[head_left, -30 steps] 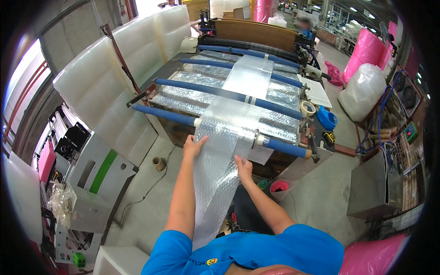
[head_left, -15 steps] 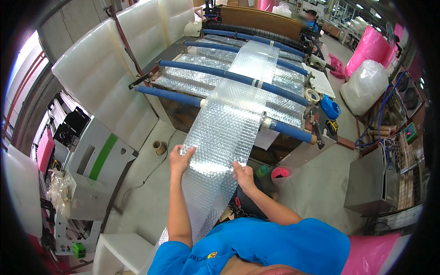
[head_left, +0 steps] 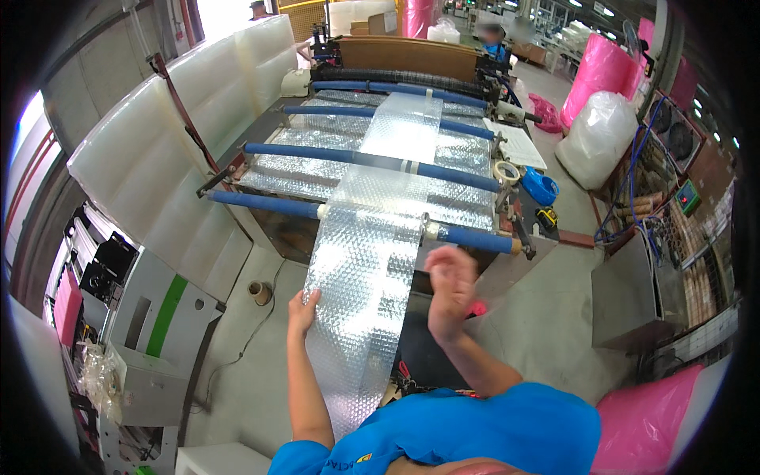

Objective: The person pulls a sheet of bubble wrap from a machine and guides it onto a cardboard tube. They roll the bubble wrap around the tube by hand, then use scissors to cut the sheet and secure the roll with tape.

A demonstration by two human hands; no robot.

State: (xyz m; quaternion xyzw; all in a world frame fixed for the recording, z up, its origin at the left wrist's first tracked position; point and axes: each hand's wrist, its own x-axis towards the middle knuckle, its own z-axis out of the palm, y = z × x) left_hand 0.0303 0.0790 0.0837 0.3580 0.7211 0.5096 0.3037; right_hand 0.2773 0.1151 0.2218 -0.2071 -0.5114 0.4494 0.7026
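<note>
A long clear strip of bubble wrap (head_left: 364,261) runs from the roller machine over its front roller and down toward my body. My left hand (head_left: 302,311) pinches the strip's left edge, thumb on top. Off the strip's right side, my right hand (head_left: 451,289) is raised with nothing in it. Its fingers are loosely bent, apart from the wrap and somewhat blurred. The front blue roller (head_left: 475,237) passes just beyond that hand. The strip's lower end is hidden by my body.
Several blue rollers cross the machine over silvery bubble sheet (head_left: 285,170). On its right side lie a tape roll (head_left: 507,172), a blue tape dispenser (head_left: 540,186) and a tape measure (head_left: 546,217). A cardboard tube (head_left: 259,293) stands on the floor beside a cable. A metal cabinet (head_left: 633,301) is at right.
My right hand has let go of the strip's right edge and lifted up and to the right. My left hand keeps its hold, slightly lower. The view has shifted.
</note>
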